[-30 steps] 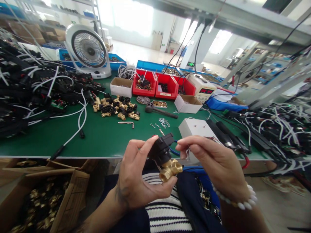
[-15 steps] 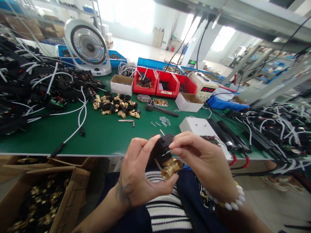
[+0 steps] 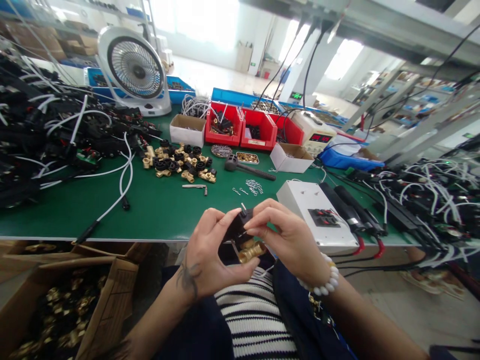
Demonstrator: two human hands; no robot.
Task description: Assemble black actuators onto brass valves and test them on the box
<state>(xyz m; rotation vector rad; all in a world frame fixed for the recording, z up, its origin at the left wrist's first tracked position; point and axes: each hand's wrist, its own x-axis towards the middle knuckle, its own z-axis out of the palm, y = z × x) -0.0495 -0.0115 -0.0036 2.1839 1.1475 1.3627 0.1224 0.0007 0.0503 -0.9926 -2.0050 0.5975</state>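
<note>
From my remote seat, I see the left hand (image 3: 204, 260) grasping a black-topped brass valve (image 3: 248, 253) just in front of the near edge of the green counter (image 3: 157, 215), thumb by the brass end and fingers on the black housing (image 3: 235, 229), seemingly to brace it. The right hand (image 3: 288, 240) has its fingertips pinched together at the housing; I cannot tell whether they grip anything small. Beyond, loose wire clips (image 3: 254, 187) and piled brass fittings (image 3: 174, 164) lie on the counter, probably for easy reach.

White fan (image 3: 138, 72) upright on green worktop (image 3: 161, 215), before blue tray (image 3: 183, 97); red bins (image 3: 224, 139) in row, farther right; cream instrument (image 3: 313, 131), red digits lit, beside rightmost bin (image 3: 297, 132).
</note>
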